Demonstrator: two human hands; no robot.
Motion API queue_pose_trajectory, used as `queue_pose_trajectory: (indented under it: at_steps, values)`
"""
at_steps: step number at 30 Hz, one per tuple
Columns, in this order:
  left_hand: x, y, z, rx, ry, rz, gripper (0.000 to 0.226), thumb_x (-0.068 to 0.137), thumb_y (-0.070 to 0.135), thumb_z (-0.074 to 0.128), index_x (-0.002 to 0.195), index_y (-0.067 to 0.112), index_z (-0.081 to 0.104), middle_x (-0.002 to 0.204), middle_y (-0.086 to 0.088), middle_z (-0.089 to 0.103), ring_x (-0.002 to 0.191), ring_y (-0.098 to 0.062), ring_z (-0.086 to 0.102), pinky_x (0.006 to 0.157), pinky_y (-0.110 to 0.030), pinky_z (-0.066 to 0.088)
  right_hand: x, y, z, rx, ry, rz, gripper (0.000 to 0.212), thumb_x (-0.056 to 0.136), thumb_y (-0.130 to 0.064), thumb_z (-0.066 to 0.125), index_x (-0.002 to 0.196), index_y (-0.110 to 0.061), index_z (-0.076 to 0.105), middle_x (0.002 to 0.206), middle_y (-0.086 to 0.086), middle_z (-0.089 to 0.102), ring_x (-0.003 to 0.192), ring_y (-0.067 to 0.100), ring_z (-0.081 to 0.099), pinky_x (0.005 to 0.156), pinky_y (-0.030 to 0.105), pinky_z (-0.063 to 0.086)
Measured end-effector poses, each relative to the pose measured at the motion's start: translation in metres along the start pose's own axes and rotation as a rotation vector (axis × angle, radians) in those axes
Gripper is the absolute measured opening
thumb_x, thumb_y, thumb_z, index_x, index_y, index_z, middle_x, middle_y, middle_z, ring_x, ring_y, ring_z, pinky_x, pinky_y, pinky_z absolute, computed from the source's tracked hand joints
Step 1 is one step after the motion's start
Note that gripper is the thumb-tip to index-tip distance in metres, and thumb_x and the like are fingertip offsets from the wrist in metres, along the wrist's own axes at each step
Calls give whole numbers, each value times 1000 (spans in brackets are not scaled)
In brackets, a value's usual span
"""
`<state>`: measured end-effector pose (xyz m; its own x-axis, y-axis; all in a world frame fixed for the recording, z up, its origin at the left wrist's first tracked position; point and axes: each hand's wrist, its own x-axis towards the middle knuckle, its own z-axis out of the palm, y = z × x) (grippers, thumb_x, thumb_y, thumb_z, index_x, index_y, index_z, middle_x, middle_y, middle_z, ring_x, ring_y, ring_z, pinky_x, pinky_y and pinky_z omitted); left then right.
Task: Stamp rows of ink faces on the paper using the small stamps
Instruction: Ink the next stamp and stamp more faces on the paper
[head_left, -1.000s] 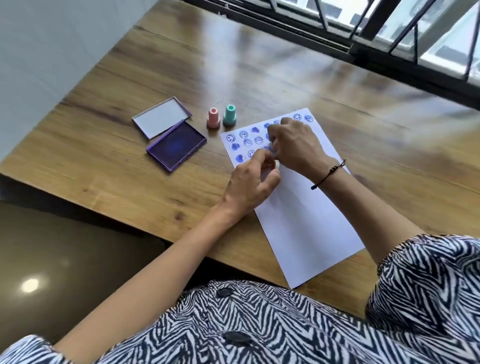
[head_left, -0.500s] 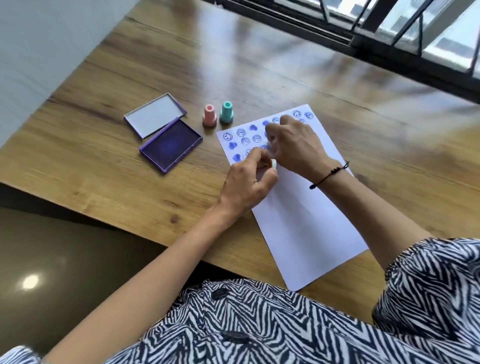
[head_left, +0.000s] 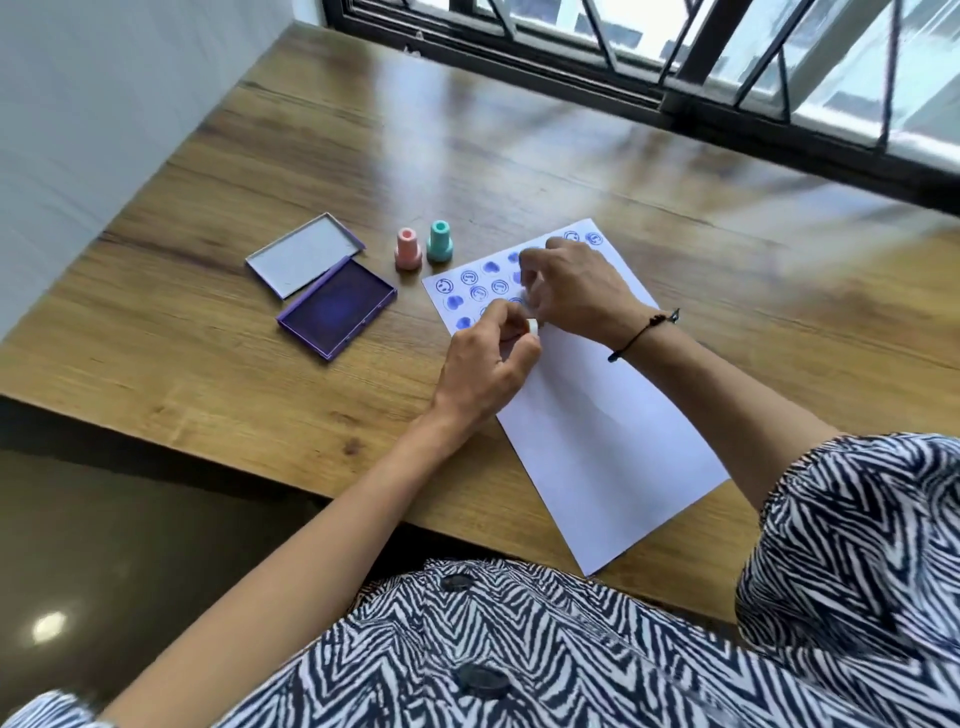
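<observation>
A white sheet of paper (head_left: 597, 426) lies on the wooden table, its far end covered with rows of blue ink faces (head_left: 470, 278). Over the lowest row, my left hand (head_left: 483, 374) pinches a small white stamp (head_left: 532, 327) between thumb and fingers. My right hand (head_left: 576, 291) is curled just beyond it, its fingertips touching the same stamp; what else it grips is hidden. A pink stamp (head_left: 407, 250) and a teal stamp (head_left: 439, 241) stand upright just off the paper's far left corner. The open purple ink pad (head_left: 337, 306) sits left of them.
The ink pad's lid (head_left: 304, 254) lies open beside the pad. The table's near edge (head_left: 208, 436) drops to a dark floor on the left. A window with black bars (head_left: 727, 62) runs along the table's far side.
Both hands stay together over the lowest stamped row, with the white stamp's end now showing between them. The camera view has shifted a little.
</observation>
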<state>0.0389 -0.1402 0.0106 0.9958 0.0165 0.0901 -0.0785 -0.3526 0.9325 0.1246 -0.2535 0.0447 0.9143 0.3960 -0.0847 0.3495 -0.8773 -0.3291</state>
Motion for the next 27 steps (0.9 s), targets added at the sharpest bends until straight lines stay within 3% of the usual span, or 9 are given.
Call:
queue_pose_trajectory:
  at_steps: [2, 4, 7, 9, 13, 17, 21, 24, 27]
  values:
    - [1, 1, 0, -13, -24, 2, 29, 77, 29, 47, 94, 7, 55, 89, -5, 71, 83, -13, 64, 74, -16, 47, -8, 4, -8, 179, 204, 89, 14, 80, -6, 53, 87, -5, 64, 92, 17, 64, 85, 32, 59, 76, 39, 48]
    - [2, 2, -1, -44, -33, 2, 30, 78, 29, 47, 96, 6, 54, 101, -10, 72, 94, -15, 66, 81, -24, 49, -19, 7, -17, 419, 387, 201, 15, 76, -3, 52, 79, -9, 65, 74, 6, 65, 68, 25, 61, 68, 39, 52]
    - [3, 1, -2, -89, -29, -1, 25, 82, 26, 49, 98, 7, 53, 106, -9, 70, 98, -13, 64, 78, -11, 46, -38, 10, -24, 837, 419, 343, 15, 72, -6, 62, 68, -21, 61, 59, 0, 59, 43, 10, 54, 48, 28, 52]
    - [2, -2, -2, -115, -22, -7, 17, 86, 17, 53, 100, 7, 52, 108, -10, 70, 100, -13, 64, 78, -6, 44, -49, 11, -21, 964, 377, 362, 17, 74, -4, 65, 69, -19, 60, 59, 3, 58, 38, 7, 51, 43, 24, 49]
    - [0, 1, -4, -211, -32, -24, 18, 86, 14, 53, 103, 8, 52, 109, -10, 68, 104, -17, 64, 90, -26, 49, -58, 7, -14, 1073, 336, 398, 18, 76, -3, 67, 68, -18, 61, 50, -8, 61, 37, 8, 51, 43, 23, 49]
    - [0, 3, -7, -286, -1, -37, 16, 84, 20, 56, 99, 16, 56, 98, -4, 63, 90, -18, 60, 84, -34, 48, -63, -1, -12, 1140, 286, 370, 14, 77, -5, 67, 72, -17, 63, 48, -10, 63, 41, 8, 54, 46, 23, 50]
    - [-3, 1, -10, -504, 5, -121, 12, 87, 8, 56, 96, 14, 58, 86, 1, 60, 79, -8, 55, 81, -26, 46, -68, -14, -14, 1180, 224, 289, 13, 78, -3, 66, 75, -16, 65, 51, -9, 63, 44, 9, 55, 49, 24, 51]
    - [-8, 3, -11, -556, 9, -123, 16, 86, 6, 57, 101, 5, 59, 84, 1, 60, 72, -2, 56, 73, -15, 48, -70, -22, -12, 1128, 201, 245, 8, 79, -5, 66, 79, -13, 65, 47, -11, 60, 45, 8, 55, 50, 24, 52]
    - [-12, 7, -13, -560, 27, -133, 18, 85, 4, 57, 103, 1, 59, 84, -1, 61, 69, -2, 55, 70, -15, 48, -72, -29, -9, 1069, 201, 216, 6, 79, -6, 68, 81, -12, 65, 53, -7, 58, 47, 9, 57, 51, 25, 53]
